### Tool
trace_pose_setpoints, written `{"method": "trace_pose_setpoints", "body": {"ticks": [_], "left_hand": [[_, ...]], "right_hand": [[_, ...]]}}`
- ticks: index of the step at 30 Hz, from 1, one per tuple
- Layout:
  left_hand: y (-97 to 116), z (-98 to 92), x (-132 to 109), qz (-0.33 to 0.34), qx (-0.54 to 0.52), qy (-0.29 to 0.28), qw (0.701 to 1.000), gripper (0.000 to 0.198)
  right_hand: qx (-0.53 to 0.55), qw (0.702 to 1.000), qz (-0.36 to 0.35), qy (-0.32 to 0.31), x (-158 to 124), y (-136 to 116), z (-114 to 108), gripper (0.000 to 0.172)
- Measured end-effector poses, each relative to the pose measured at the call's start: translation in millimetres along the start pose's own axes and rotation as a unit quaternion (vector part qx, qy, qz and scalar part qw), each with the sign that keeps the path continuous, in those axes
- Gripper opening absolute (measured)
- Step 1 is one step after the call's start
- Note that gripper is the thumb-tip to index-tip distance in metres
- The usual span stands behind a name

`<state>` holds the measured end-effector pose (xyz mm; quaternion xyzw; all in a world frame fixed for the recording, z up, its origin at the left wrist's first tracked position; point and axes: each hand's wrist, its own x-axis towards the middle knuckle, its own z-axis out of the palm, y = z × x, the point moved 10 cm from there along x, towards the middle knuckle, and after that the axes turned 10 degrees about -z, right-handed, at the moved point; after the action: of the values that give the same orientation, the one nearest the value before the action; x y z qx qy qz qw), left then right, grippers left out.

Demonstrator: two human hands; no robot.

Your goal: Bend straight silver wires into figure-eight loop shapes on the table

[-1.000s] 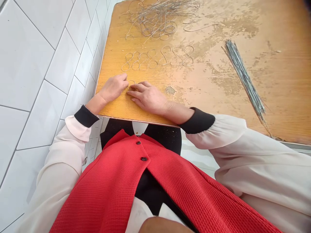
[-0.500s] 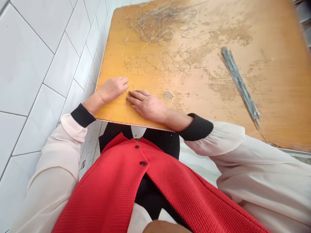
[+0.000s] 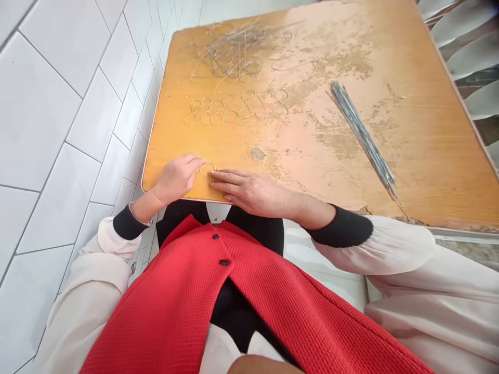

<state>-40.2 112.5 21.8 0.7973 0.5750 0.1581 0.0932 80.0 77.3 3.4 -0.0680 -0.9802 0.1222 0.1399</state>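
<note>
A worker in a red garment (image 3: 163,301) bends over a worn wooden table (image 3: 429,171), both hands now drawn closer to its near edge than half a second ago. A thin curved wire (image 3: 209,164) lies between them at the near left of the tabletop, with more of its loop showing than before. The left hand (image 3: 178,179) is half curled, fingertips at the wire's left side; whether they pinch it, I cannot tell. The right hand (image 3: 251,192) lies low, fingers outstretched to the wire's right side, its grip equally unclear. Beyond, the row of figure-eight wires (image 3: 246,106) and, farther off, the wire tangle (image 3: 236,54) lie unchanged, as does the grey bundle (image 3: 364,136) slanting across the right. A white tiled wall (image 3: 81,98) stands at left.
</note>
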Motion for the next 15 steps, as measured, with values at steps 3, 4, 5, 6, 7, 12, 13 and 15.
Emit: {"method": "trace_pose_setpoints", "body": {"ticks": [3,4,5,6,7,12,13,15], "left_hand": [[18.2,15.1,-20.9,0.035,0.019,-0.010,0.999,0.041],[21.1,20.1,-25.9,0.039,0.026,-0.014,0.999,0.042],[22.7,24.5,-29.8,0.041,0.031,-0.016,0.999,0.042],[23.7,28.0,-32.6,0.043,0.036,-0.017,0.998,0.043],[24.4,30.4,-34.5,0.044,0.040,-0.017,0.998,0.044],[29.2,32.6,-36.4,0.055,0.054,-0.016,0.997,0.049],[30.5,33.2,-36.5,0.060,0.055,-0.019,0.996,0.049],[31.8,35.2,-37.0,0.068,0.058,-0.024,0.996,0.051]], "right_hand": [[0.019,0.996,0.070,0.047,-16.9,2.4,-10.2,0.046],[0.018,0.991,0.110,0.071,-24.1,5.8,-14.4,0.046],[0.013,0.984,0.151,0.094,-31.5,8.7,-17.8,0.045],[0.006,0.976,0.184,0.115,-37.9,9.9,-20.2,0.044],[-0.001,0.970,0.206,0.132,-42.2,8.9,-21.1,0.042],[-0.037,0.969,0.177,0.166,-33.9,-13.8,-7.4,0.039],[-0.045,0.971,0.166,0.166,-30.9,-17.3,-2.9,0.039],[-0.068,0.973,0.149,0.164,-26.8,-21.8,5.6,0.038]]}}
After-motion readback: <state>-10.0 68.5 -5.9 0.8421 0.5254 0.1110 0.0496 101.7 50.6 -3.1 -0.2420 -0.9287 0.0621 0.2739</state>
